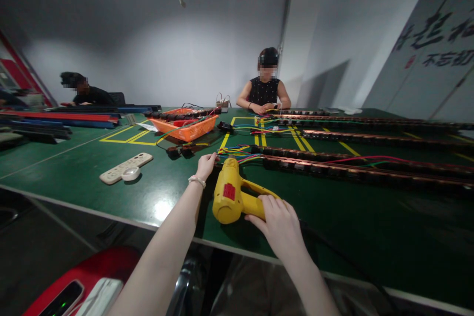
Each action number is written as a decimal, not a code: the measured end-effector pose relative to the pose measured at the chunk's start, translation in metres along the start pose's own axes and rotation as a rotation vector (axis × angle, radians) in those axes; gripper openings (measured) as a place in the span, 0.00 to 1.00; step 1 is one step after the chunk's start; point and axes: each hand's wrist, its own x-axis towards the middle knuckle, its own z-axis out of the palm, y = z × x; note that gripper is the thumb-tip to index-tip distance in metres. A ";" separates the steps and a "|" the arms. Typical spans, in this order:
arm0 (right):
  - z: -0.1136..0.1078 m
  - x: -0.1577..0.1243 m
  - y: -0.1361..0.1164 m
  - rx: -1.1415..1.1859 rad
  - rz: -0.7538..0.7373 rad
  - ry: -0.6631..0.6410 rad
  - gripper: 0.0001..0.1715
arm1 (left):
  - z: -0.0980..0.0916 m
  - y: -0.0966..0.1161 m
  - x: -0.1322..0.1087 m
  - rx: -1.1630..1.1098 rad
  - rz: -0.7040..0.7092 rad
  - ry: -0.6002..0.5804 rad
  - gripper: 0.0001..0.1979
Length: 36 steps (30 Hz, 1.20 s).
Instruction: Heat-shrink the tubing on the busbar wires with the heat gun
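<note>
My right hand [278, 217] is wrapped round the handle of a yellow heat gun [227, 195], whose nozzle points away from me toward a bundle of coloured wires [237, 150]. Just left of the nozzle, my left hand [206, 166] has its fingers pinched at the ends of the wires; what exactly lies between the fingertips is too small to tell. The wires run right into long dark strips with copper-coloured edges [314, 165].
An orange basket [185, 131] holds wired parts. Black connectors [181, 151], a beige power strip [124, 169] and a white tape roll [131, 173] lie leftward on the green table [155, 197]. One person [264, 90] sits opposite, another [91, 94] far left.
</note>
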 end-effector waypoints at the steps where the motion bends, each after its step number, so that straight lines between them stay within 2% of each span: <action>1: -0.001 -0.001 0.005 0.000 0.002 -0.004 0.25 | 0.000 -0.001 0.001 -0.010 -0.001 0.003 0.20; 10: -0.010 -0.011 0.050 -0.034 0.072 -0.037 0.24 | -0.001 -0.002 0.000 0.011 0.033 0.003 0.21; 15: -0.012 -0.013 0.060 -0.063 0.090 -0.063 0.24 | 0.001 0.001 -0.002 0.072 0.035 0.024 0.21; 21: -0.014 -0.015 0.045 -0.102 0.088 -0.084 0.23 | 0.002 0.003 -0.005 0.168 0.052 0.049 0.21; 31: -0.013 -0.006 -0.008 -0.041 0.102 -0.098 0.19 | 0.003 0.003 -0.003 0.181 0.019 0.036 0.21; 36: -0.009 -0.004 -0.023 -0.007 0.064 -0.094 0.18 | 0.002 0.004 -0.003 0.196 0.010 0.028 0.21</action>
